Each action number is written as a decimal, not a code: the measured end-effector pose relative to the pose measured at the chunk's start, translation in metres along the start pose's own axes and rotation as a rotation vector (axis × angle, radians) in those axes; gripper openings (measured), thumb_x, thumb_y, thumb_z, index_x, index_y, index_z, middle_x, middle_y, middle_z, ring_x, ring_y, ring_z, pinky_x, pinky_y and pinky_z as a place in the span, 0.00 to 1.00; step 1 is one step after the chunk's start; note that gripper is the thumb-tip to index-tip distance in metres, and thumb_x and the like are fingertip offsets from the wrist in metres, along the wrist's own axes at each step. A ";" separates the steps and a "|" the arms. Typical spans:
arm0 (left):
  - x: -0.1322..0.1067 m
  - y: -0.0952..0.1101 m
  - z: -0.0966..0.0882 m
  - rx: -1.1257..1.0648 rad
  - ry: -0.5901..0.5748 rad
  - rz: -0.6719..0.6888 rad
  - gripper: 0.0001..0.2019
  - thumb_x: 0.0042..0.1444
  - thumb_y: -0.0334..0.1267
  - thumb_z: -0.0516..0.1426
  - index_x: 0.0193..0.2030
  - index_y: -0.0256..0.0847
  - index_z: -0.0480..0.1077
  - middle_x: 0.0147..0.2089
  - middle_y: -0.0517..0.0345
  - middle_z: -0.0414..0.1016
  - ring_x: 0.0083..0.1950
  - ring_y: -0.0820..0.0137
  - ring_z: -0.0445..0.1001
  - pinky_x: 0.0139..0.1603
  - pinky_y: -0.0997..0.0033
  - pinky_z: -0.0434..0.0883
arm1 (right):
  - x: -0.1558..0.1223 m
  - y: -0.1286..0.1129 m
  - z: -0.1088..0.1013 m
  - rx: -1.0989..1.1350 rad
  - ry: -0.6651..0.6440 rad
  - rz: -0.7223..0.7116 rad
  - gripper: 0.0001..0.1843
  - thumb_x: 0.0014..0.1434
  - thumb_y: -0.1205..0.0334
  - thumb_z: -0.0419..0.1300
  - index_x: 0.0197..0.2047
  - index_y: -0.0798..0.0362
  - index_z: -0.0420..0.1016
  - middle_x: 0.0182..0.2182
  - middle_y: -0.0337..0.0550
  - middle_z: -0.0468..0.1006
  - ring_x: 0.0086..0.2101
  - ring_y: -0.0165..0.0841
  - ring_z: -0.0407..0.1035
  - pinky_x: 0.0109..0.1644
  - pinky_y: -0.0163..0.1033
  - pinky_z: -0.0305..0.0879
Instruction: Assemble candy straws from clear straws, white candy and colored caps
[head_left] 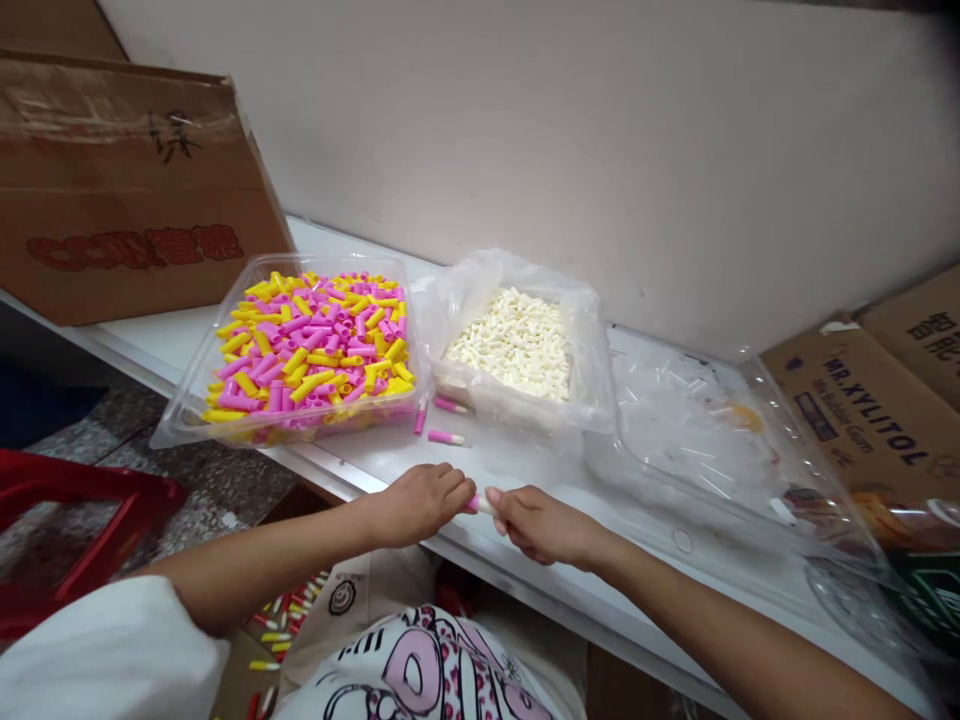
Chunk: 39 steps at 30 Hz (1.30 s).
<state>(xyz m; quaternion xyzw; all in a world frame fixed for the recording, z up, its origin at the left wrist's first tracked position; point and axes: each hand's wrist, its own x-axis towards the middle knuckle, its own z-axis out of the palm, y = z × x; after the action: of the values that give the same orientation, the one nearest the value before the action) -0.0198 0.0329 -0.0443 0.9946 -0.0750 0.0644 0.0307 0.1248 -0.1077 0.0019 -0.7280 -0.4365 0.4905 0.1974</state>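
Observation:
My left hand and my right hand meet above the front edge of the white table. My left fingers are closed on a small pink plastic tube. In the pinch of my right thumb and fingers is a short white stick, its end in line with the tube; how deep it sits inside I cannot tell. Beyond my hands lie a few pink tubes, at least one with a white end. A clear tray holds many pink and yellow tubes. Beside it, a plastic-lined container holds white sticks.
A cardboard box stands at the left. Clear plastic trays lie on the right, near another carton. A red stool is at lower left. Below the table are several coloured pieces with white ends.

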 end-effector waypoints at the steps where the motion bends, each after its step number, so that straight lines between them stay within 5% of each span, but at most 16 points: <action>1: 0.000 -0.001 0.012 0.003 -0.003 -0.031 0.12 0.66 0.39 0.43 0.41 0.39 0.64 0.34 0.54 0.69 0.36 0.67 0.68 0.33 0.69 0.64 | 0.003 0.002 -0.004 -0.082 0.063 -0.038 0.28 0.62 0.39 0.40 0.28 0.52 0.64 0.17 0.35 0.60 0.18 0.28 0.56 0.24 0.35 0.53; 4: 0.006 -0.005 0.043 -0.041 -0.011 -0.283 0.10 0.65 0.39 0.45 0.46 0.41 0.64 0.39 0.52 0.69 0.41 0.65 0.69 0.35 0.68 0.66 | 0.004 0.004 -0.030 -0.286 0.322 -0.181 0.22 0.61 0.42 0.48 0.33 0.52 0.69 0.24 0.40 0.70 0.27 0.32 0.65 0.30 0.36 0.56; 7: 0.015 -0.012 0.059 -0.095 -0.007 -0.526 0.15 0.63 0.40 0.50 0.55 0.41 0.61 0.47 0.47 0.68 0.47 0.60 0.69 0.38 0.65 0.69 | 0.001 0.003 -0.064 -0.254 0.447 -0.211 0.19 0.62 0.46 0.47 0.37 0.50 0.70 0.26 0.38 0.72 0.27 0.31 0.66 0.32 0.36 0.59; 10: 0.021 -0.018 0.067 -0.109 0.024 -0.611 0.25 0.58 0.43 0.56 0.61 0.40 0.57 0.52 0.43 0.66 0.52 0.57 0.68 0.42 0.62 0.71 | 0.002 0.003 -0.094 -0.236 0.594 -0.178 0.17 0.60 0.46 0.49 0.38 0.50 0.71 0.27 0.38 0.73 0.27 0.31 0.67 0.32 0.36 0.60; 13: 0.018 -0.019 0.067 -0.111 0.071 -0.604 0.24 0.57 0.44 0.57 0.59 0.40 0.60 0.52 0.43 0.68 0.51 0.58 0.69 0.40 0.62 0.72 | 0.014 0.004 -0.116 -0.250 0.710 -0.122 0.16 0.59 0.48 0.51 0.38 0.50 0.72 0.28 0.38 0.75 0.28 0.31 0.68 0.33 0.36 0.61; 17: 0.009 -0.030 0.031 -0.083 0.306 -0.492 0.17 0.62 0.45 0.49 0.53 0.41 0.67 0.46 0.47 0.72 0.44 0.63 0.72 0.39 0.67 0.70 | 0.039 0.006 -0.135 -0.351 0.760 -0.117 0.14 0.59 0.51 0.52 0.38 0.50 0.73 0.29 0.39 0.76 0.30 0.32 0.69 0.33 0.36 0.60; 20: 0.009 -0.065 -0.023 0.034 0.390 -0.658 0.16 0.64 0.40 0.44 0.48 0.41 0.70 0.46 0.47 0.73 0.44 0.63 0.73 0.39 0.67 0.68 | 0.059 0.011 -0.145 -0.425 0.711 -0.098 0.12 0.58 0.54 0.52 0.35 0.51 0.73 0.32 0.40 0.78 0.32 0.32 0.69 0.33 0.35 0.60; 23: 0.016 -0.110 -0.064 0.133 0.116 -0.873 0.14 0.61 0.39 0.47 0.46 0.39 0.70 0.46 0.44 0.73 0.45 0.57 0.73 0.36 0.64 0.67 | 0.082 0.014 -0.153 -0.502 0.624 -0.045 0.11 0.58 0.58 0.53 0.34 0.53 0.74 0.34 0.42 0.79 0.34 0.32 0.70 0.33 0.33 0.59; 27: 0.027 -0.147 -0.073 0.141 -0.122 -0.891 0.11 0.53 0.35 0.52 0.42 0.37 0.71 0.42 0.41 0.76 0.43 0.51 0.74 0.36 0.61 0.68 | 0.116 0.011 -0.156 -0.613 0.535 -0.024 0.12 0.57 0.63 0.54 0.41 0.55 0.75 0.39 0.46 0.79 0.37 0.34 0.71 0.36 0.33 0.59; 31: 0.029 -0.149 -0.068 0.159 -0.115 -0.879 0.11 0.54 0.35 0.51 0.41 0.36 0.69 0.43 0.38 0.75 0.45 0.49 0.74 0.38 0.59 0.68 | 0.148 0.004 -0.148 -0.627 0.463 -0.072 0.17 0.52 0.66 0.57 0.46 0.53 0.76 0.42 0.45 0.79 0.39 0.34 0.71 0.38 0.32 0.60; 34: 0.022 -0.137 -0.076 0.071 0.080 -0.885 0.11 0.59 0.38 0.47 0.43 0.36 0.65 0.41 0.39 0.74 0.45 0.52 0.73 0.39 0.59 0.67 | 0.160 0.001 -0.142 -0.617 0.425 -0.108 0.12 0.50 0.68 0.56 0.37 0.53 0.78 0.35 0.43 0.80 0.35 0.33 0.71 0.36 0.32 0.60; 37: 0.011 -0.116 -0.084 -0.440 0.363 -0.857 0.12 0.61 0.45 0.45 0.44 0.39 0.60 0.34 0.51 0.73 0.34 0.63 0.73 0.35 0.66 0.68 | 0.156 0.001 -0.143 -0.598 0.450 -0.150 0.10 0.51 0.69 0.55 0.32 0.54 0.77 0.32 0.43 0.80 0.34 0.33 0.70 0.36 0.32 0.59; 39: 0.003 -0.097 -0.083 -0.809 0.437 -0.785 0.13 0.60 0.49 0.47 0.42 0.41 0.59 0.32 0.58 0.70 0.30 0.69 0.70 0.32 0.71 0.66 | 0.145 -0.002 -0.144 -0.584 0.512 -0.170 0.12 0.53 0.69 0.53 0.36 0.55 0.76 0.35 0.44 0.79 0.36 0.32 0.69 0.38 0.33 0.60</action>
<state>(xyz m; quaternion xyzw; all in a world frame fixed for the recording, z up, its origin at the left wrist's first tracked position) -0.0122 0.1345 0.0338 0.8211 0.2872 0.2176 0.4427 0.2715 0.0335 -0.0121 -0.8135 -0.5530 0.1303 0.1242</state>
